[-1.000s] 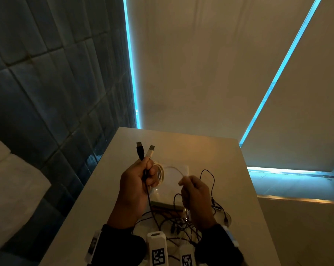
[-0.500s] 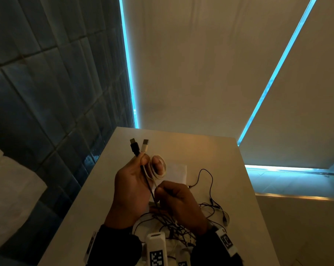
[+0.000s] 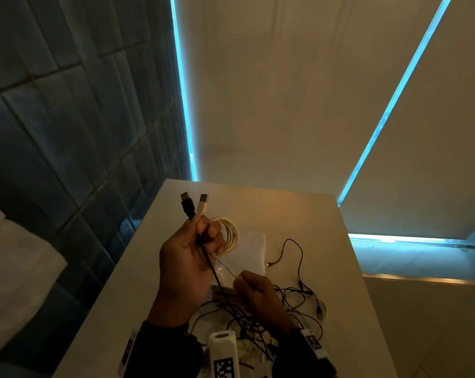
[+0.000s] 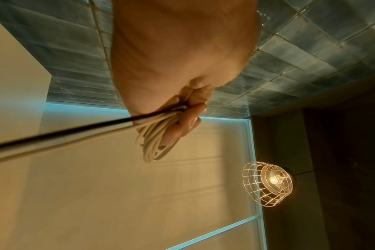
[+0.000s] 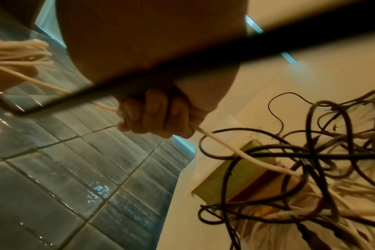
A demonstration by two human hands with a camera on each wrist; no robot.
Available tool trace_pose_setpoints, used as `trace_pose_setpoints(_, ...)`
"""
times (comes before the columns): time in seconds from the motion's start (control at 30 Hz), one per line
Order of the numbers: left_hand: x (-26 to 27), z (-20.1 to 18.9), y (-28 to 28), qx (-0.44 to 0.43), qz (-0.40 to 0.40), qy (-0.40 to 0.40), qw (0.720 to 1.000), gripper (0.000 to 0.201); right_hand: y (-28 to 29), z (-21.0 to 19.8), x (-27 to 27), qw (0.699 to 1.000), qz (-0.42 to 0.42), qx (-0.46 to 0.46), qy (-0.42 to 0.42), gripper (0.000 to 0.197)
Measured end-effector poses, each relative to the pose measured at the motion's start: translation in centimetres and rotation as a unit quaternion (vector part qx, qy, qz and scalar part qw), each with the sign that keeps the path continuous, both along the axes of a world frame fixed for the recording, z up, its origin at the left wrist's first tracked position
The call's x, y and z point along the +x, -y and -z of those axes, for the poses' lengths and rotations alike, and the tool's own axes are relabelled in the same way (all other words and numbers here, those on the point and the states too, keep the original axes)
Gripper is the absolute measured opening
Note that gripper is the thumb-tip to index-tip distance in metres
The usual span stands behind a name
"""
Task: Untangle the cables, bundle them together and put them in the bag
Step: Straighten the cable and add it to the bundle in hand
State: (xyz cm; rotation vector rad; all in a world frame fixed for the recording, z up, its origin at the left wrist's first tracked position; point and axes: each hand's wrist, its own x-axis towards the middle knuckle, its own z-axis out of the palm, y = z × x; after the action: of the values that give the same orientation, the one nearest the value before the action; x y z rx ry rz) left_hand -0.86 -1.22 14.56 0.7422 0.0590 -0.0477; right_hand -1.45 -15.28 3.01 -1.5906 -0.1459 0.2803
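Observation:
My left hand (image 3: 195,255) is raised above the table and grips a coil of white cable (image 3: 229,234) (image 4: 156,142) together with a black cable (image 3: 212,268) (image 4: 60,133). A black plug (image 3: 186,203) and a white plug (image 3: 203,203) stick up above its fingers. My right hand (image 3: 255,293) (image 5: 158,115) sits lower and pinches the white cable's loose strand (image 3: 227,267) (image 5: 225,145), which runs taut up to the coil. A tangle of black and white cables (image 3: 258,323) (image 5: 310,160) lies on the table beneath both hands. A clear plastic bag (image 3: 251,249) lies flat beyond the hands.
The pale table (image 3: 299,214) stands in a corner, with a dark tiled wall (image 3: 81,118) on the left and a blind with blue light strips (image 3: 182,91) behind. A thin black cable (image 3: 296,255) loops to the right. A caged lamp (image 4: 268,182) glows overhead.
My right hand moved in to the coil at the left hand, then drew back down toward the tangle with the white strand. The white coil in the left hand has grown thicker.

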Motion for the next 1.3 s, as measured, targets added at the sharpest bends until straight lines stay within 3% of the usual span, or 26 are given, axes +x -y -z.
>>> trace_pose_setpoints(0.23,-0.1,-0.4,-0.1,-0.002,0.0,0.013,1.0,0.033,0.2,4.3,0.7,0.997,0.067,-0.038,-0.003,0.033)
trace_pose_setpoints(0.43,0.0,-0.4,-0.3,0.003,0.007,0.015,1.0,0.033,0.7,6.9,1.0,0.995,0.069,-0.067,-0.029,0.029)
trace_pose_setpoints(0.6,0.3,0.2,-0.3,0.057,-0.024,0.012,0.998,0.032,1.0,6.1,1.2,0.987,0.114,-0.104,-0.038,0.041)
trace_pose_setpoints(0.8,0.9,1.6,0.0,0.142,-0.068,-0.019,0.987,0.033,0.8,0.7,2.0,0.981,0.185,0.041,-0.045,0.026)
trace_pose_setpoints(0.93,1.3,2.2,0.5,0.177,-0.08,-0.041,0.98,0.032,-0.1,-4.1,1.7,0.982,0.156,0.099,0.051,0.027)
trace_pose_setpoints(1.1,1.0,1.8,1.1,0.186,-0.074,-0.05,0.978,0.035,-1.1,-7.4,0.9,0.983,0.054,0.087,0.155,0.024)
trace_pose_setpoints(1.3,0.9,1.3,0.4,0.086,0.006,-0.033,0.996,0.032,-1.4,-6.3,0.2,0.991,-0.022,0.053,0.118,0.026)
